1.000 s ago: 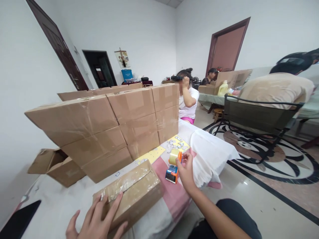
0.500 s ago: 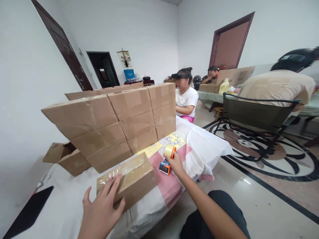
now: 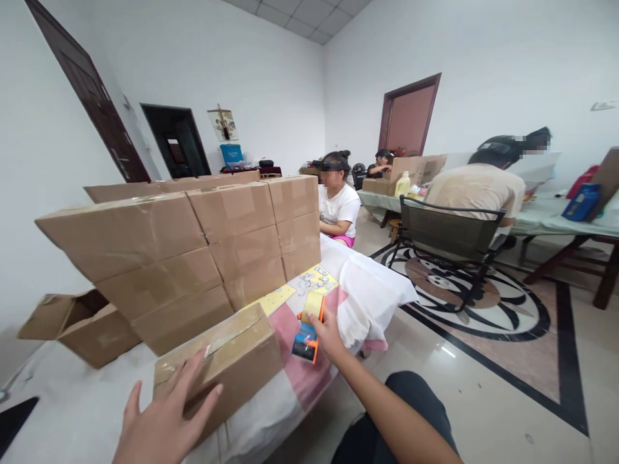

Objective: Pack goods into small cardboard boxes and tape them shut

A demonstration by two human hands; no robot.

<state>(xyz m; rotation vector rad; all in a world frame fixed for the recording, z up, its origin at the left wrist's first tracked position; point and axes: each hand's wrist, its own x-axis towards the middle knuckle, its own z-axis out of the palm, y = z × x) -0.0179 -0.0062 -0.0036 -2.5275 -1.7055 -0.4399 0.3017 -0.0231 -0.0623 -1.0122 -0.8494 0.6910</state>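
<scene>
My left hand lies flat with spread fingers on the near end of a taped cardboard box on the white-covered table. Over the table's pink patch, just right of that box, my right hand grips an orange and blue tape dispenser with a yellowish tape roll.
A wall of stacked sealed cartons rises behind the box, with an open carton at the left. Yellow sheets with small pieces lie further back. A seated person is at the table's far end; others sit at a second table behind a black chair.
My view has swung to the right and up. My left hand has slid down the box toward its near end. The right hand still holds the tape dispenser in about the same spot.
</scene>
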